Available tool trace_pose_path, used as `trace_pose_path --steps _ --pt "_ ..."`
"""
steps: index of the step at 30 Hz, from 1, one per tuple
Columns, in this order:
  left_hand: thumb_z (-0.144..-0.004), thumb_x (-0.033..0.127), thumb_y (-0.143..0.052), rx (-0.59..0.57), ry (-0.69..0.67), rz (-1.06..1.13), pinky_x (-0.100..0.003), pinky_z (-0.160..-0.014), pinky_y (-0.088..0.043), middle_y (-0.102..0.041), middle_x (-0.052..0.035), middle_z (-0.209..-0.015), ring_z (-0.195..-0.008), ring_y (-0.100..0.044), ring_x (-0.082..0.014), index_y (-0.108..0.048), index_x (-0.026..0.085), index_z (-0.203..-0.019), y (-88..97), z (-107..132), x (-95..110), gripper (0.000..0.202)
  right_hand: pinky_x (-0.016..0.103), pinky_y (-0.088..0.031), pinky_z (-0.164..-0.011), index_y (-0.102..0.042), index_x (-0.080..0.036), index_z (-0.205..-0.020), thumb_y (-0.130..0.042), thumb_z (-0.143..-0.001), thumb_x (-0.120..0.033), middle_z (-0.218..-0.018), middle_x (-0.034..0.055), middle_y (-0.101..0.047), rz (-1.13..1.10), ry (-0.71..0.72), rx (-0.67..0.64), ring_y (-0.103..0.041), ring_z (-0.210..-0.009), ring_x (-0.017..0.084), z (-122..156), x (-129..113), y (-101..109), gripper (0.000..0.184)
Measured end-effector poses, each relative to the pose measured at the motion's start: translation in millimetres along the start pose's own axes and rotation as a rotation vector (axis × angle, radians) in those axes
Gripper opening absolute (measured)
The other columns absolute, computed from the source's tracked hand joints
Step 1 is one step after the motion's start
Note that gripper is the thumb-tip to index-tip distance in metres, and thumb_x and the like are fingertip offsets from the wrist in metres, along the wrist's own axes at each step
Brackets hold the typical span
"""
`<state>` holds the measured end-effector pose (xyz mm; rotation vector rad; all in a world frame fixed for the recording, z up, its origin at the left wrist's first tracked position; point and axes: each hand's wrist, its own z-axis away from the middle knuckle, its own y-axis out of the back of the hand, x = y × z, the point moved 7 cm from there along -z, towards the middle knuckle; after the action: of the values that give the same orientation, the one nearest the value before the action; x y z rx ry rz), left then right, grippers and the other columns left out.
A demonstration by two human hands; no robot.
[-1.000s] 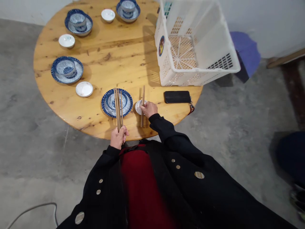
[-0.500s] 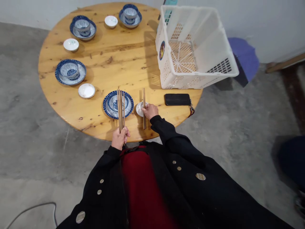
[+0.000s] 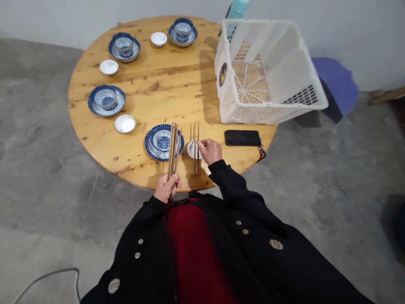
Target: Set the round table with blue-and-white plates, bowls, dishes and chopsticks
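My left hand (image 3: 166, 187) is closed round a bundle of wooden chopsticks (image 3: 173, 145) that point away from me over the nearest blue-patterned plate with a bowl (image 3: 163, 142). My right hand (image 3: 211, 151) rests on the round wooden table (image 3: 164, 90) beside a small white dish (image 3: 191, 149). Its fingers are curled next to a pair of chopsticks (image 3: 196, 145) lying across that dish. Whether those fingers still touch the pair is unclear.
A white plastic crate (image 3: 265, 71) stands at the table's right side, with a black phone (image 3: 243, 137) in front of it. Three more blue plate-and-bowl sets (image 3: 106, 99) and small white dishes (image 3: 125, 123) lie around the far and left edge. Grey concrete floor surrounds the table.
The view has shifted, so everything sits further right and lower in the frame. My right hand has eased slightly to the right of the pair of chopsticks on the white dish. The left hand keeps its bundle.
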<state>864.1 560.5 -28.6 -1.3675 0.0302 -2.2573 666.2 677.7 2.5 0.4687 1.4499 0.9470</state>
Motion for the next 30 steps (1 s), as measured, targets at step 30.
trace_pose_path --steps 30 --pt "-0.085 0.049 -0.055 -0.207 -0.117 -0.377 -0.022 -0.044 -0.028 -0.048 0.0026 -0.046 -0.041 -0.037 -0.0075 -0.051 0.018 -0.058 31.8 18 12 0.041 0.024 -0.045 -0.048 -0.061 -0.021 -0.074 -0.06 -0.081 -0.063 -0.053 -0.0038 -0.054 -0.75 0.161 -0.213 -0.053 -0.047 0.012 100 -95 -23 0.043"
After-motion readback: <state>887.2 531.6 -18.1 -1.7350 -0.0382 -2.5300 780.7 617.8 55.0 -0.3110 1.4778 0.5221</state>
